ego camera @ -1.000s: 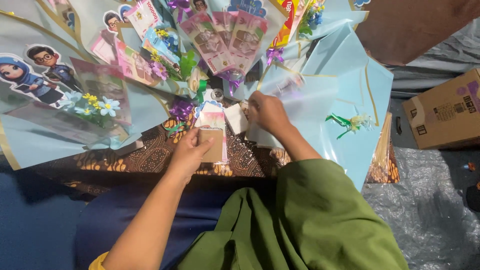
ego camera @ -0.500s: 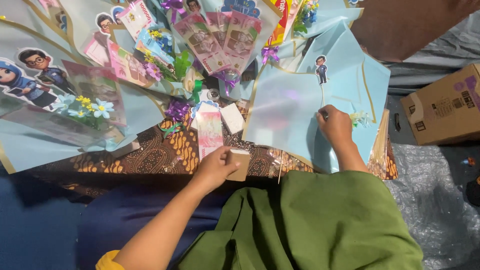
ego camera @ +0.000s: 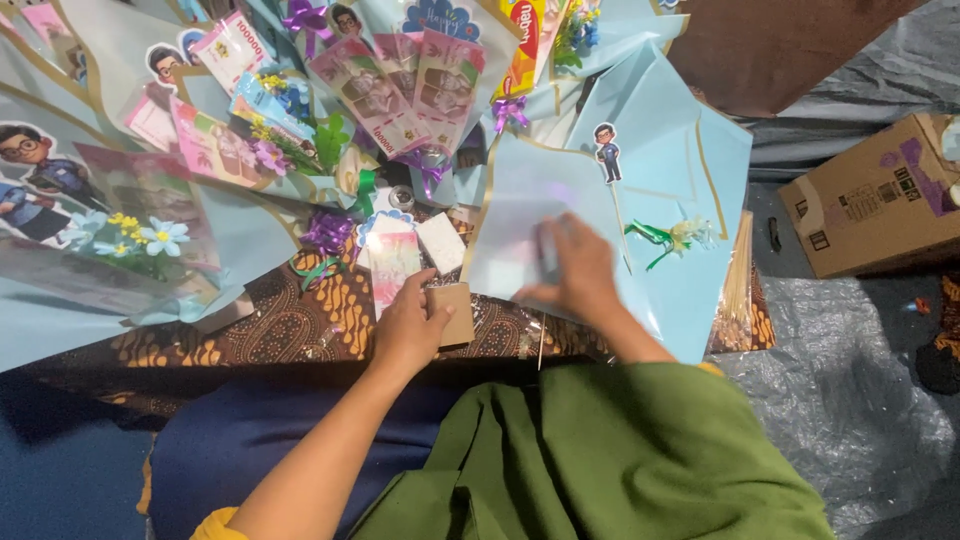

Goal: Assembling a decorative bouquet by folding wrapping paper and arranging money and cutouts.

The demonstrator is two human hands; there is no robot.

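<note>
My left hand (ego camera: 405, 325) grips a small brown cardboard piece (ego camera: 454, 312) at the edge of a brown patterned cloth (ego camera: 290, 325). A pink banknote in a clear sleeve (ego camera: 393, 265) and a small white card (ego camera: 440, 242) lie just beyond it. My right hand (ego camera: 575, 270) rests flat, blurred by motion, on a pale blue wrapping sheet (ego camera: 520, 215) with gold edging. A small cartoon figure on a stick (ego camera: 606, 152) and a green-and-white ribbon flower (ego camera: 668, 237) lie on the blue paper to its right.
Blue paper bouquets with folded banknotes (ego camera: 400, 85), purple bows (ego camera: 326, 232) and cartoon cutouts (ego camera: 40, 170) fill the left and far side. A bundle of wooden skewers (ego camera: 738, 285) lies at right. A cardboard box (ego camera: 875, 200) sits on grey plastic sheeting (ego camera: 850, 390). Green cloth (ego camera: 620, 460) covers my lap.
My right hand has moved left from the blue paper's right part onto the pale sheet. My left hand still holds the brown cardboard piece near the cloth's edge.
</note>
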